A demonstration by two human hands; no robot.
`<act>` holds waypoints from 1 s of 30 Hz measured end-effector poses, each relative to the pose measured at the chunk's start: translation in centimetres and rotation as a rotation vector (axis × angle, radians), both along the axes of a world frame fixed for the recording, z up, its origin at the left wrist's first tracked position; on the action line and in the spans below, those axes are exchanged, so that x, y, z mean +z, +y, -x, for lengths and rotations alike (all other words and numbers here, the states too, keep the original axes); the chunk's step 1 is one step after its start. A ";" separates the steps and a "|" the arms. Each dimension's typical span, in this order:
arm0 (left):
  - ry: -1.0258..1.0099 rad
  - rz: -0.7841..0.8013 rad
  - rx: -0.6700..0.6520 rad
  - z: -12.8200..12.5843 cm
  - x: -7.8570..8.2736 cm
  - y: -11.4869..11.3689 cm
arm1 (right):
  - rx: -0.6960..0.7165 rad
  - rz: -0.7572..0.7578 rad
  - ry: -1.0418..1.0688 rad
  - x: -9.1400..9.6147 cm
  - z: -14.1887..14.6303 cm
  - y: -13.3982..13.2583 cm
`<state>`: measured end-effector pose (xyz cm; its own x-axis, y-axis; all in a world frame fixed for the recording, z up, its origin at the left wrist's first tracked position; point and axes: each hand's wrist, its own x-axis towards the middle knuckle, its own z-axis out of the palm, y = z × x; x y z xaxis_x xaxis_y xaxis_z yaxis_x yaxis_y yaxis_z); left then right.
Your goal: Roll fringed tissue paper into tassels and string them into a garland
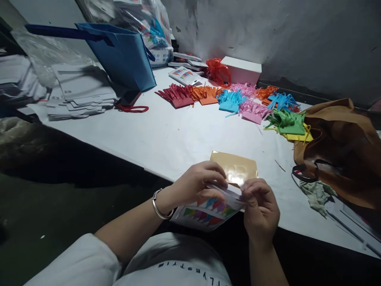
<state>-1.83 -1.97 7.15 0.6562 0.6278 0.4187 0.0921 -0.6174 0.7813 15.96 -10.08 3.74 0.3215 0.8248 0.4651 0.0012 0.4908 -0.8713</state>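
Note:
At the table's near edge, I hold a flat white packet (205, 216) printed with rows of coloured pennants, tilted over my lap. My left hand (204, 180), with a silver bangle at the wrist, is closed on its upper edge, the fingers bent over the top. The fingers of my right hand (262, 204) pinch together at the packet's upper right corner. Just beyond both hands a shiny tan sheet (235, 165) rises from the packet's top; whether it is joined to the packet I cannot tell. The packet's opening is partly hidden by my fingers.
Bundles of coloured ribbons, such as red (178, 95), blue (230, 101) and green (290, 121), lie across the back. White card stacks (83, 93) and a blue bag (125, 59) stand left. A brown bag (342, 155) and crumpled cloth (318, 194) are right.

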 end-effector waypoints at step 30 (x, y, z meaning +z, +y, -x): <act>0.065 0.141 -0.023 2.9 -2.8 -0.2 | -0.042 0.259 -0.581 -0.8 0.6 -0.4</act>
<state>-4.69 -2.21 4.36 0.6937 0.6621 0.2835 0.1325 -0.5041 0.8534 15.32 -10.51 2.90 0.1110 0.9263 0.3601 0.5240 0.2534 -0.8132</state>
